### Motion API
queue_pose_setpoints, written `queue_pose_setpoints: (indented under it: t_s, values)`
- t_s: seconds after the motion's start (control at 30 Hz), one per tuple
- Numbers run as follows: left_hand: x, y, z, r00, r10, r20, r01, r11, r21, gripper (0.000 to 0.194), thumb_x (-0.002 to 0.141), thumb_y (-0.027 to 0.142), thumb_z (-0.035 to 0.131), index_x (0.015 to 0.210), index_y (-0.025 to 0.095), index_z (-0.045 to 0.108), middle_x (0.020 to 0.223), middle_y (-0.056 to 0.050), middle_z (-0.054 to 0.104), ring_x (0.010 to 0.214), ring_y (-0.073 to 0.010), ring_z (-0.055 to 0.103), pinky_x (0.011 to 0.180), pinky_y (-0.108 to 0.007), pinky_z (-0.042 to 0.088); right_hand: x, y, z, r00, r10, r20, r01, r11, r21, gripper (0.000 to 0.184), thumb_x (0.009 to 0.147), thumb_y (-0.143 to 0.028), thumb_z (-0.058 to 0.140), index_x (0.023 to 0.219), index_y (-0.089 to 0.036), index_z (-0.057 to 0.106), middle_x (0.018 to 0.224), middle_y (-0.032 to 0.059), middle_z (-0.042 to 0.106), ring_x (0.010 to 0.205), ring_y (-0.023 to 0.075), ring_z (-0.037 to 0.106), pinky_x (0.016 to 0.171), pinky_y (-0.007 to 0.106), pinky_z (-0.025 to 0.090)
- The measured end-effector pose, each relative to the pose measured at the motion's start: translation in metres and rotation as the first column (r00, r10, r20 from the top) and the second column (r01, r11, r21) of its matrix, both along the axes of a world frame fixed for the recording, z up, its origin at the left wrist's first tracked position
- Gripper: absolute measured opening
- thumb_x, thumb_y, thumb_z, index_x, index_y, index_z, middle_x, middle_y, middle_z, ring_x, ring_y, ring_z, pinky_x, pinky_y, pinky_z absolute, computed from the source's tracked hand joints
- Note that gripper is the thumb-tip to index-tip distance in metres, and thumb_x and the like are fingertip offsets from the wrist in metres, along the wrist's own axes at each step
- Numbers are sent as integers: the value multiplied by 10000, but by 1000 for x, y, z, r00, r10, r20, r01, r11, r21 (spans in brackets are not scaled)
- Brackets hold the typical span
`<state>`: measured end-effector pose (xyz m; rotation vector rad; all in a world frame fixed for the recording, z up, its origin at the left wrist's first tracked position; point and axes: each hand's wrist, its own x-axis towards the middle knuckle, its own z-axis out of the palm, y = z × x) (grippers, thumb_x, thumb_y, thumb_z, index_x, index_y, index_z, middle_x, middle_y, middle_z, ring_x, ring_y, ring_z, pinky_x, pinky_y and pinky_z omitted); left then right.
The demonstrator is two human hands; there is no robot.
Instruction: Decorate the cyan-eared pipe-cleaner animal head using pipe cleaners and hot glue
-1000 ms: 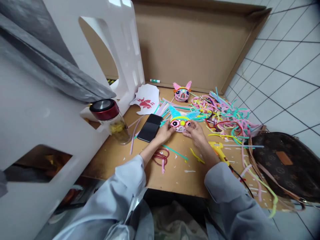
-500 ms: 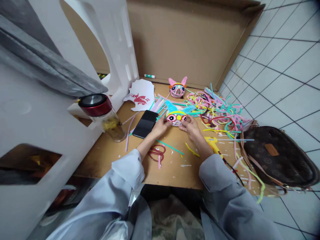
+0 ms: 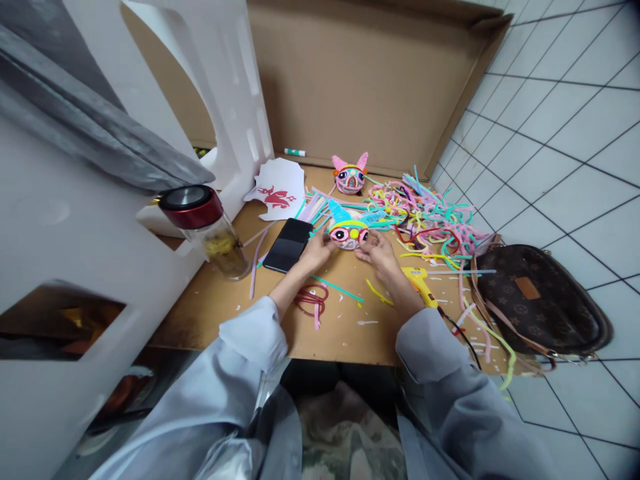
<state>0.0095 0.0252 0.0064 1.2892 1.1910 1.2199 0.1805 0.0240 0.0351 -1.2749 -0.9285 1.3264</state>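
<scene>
Between my hands is a small pipe-cleaner animal head (image 3: 349,235) with blue ears, a yellow band, a yellow nose and big round eyes ringed in pink and red. The fingers of my left hand (image 3: 320,250) grip its left side. On its right side, the fingers of my right hand (image 3: 376,251) close around the lower edge. Behind it sits a similar head with pink ears (image 3: 349,176). A black phone (image 3: 289,245) lies beside my left hand, and red-handled scissors (image 3: 311,301) lie nearer the front edge.
A tangle of coloured pipe cleaners (image 3: 430,217) spreads at the right, near a yellow glue gun (image 3: 421,285) and a brown handbag (image 3: 543,297). A glass bottle with a red lid (image 3: 215,240) stands at left. Behind are a paper with red drawing (image 3: 278,187) and a marker (image 3: 295,153).
The view has shifted slightly, so the scene sits a little further left and higher. My hands still hold the blue-eared head, which looks tilted a little differently.
</scene>
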Motion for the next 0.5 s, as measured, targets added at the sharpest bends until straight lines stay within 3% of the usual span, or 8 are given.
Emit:
queue_pose_setpoints:
  t_s: [0.17,0.23,0.3,0.4,0.5]
  values:
    - [-3,-7,7,987,90,-132,-94,995,-23,656,774,237,685,1406,124,549,1324,-190,664,1071,-258,691,937,-382,539,5,-5,1,999,-26,33,26,1000,1,374,647,-172,695,993,-242,571,877,-35,628,655,99,613,684,285,575]
    - [-5,-13,13,964,155,-215,-156,988,15,483,797,255,660,1263,128,638,1213,-150,714,998,-232,697,873,-334,537,10,-8,2,994,-41,99,35,998,56,269,654,-203,695,899,-219,583,793,-39,602,633,101,588,653,268,543]
    - [-7,-22,22,922,214,-323,-199,977,78,270,860,335,601,1014,137,700,958,-91,746,850,-206,684,797,-306,520,15,-13,3,986,-45,161,26,992,121,159,692,-280,697,760,-201,577,685,-43,561,592,93,525,596,232,477]
    - [-8,-34,35,855,263,-448,-209,964,167,429,945,476,469,694,170,635,649,-32,638,666,-185,605,722,-304,482,20,-23,7,969,-117,218,60,967,249,374,784,-451,656,581,-224,438,534,-67,417,511,79,360,500,219,329]
    - [-5,-40,38,826,317,-467,-216,942,257,409,975,404,394,729,174,628,709,-53,649,704,-199,613,773,-338,500,20,-34,9,937,-197,290,76,921,382,464,881,-548,531,586,-254,328,502,-79,302,489,92,275,477,244,249]
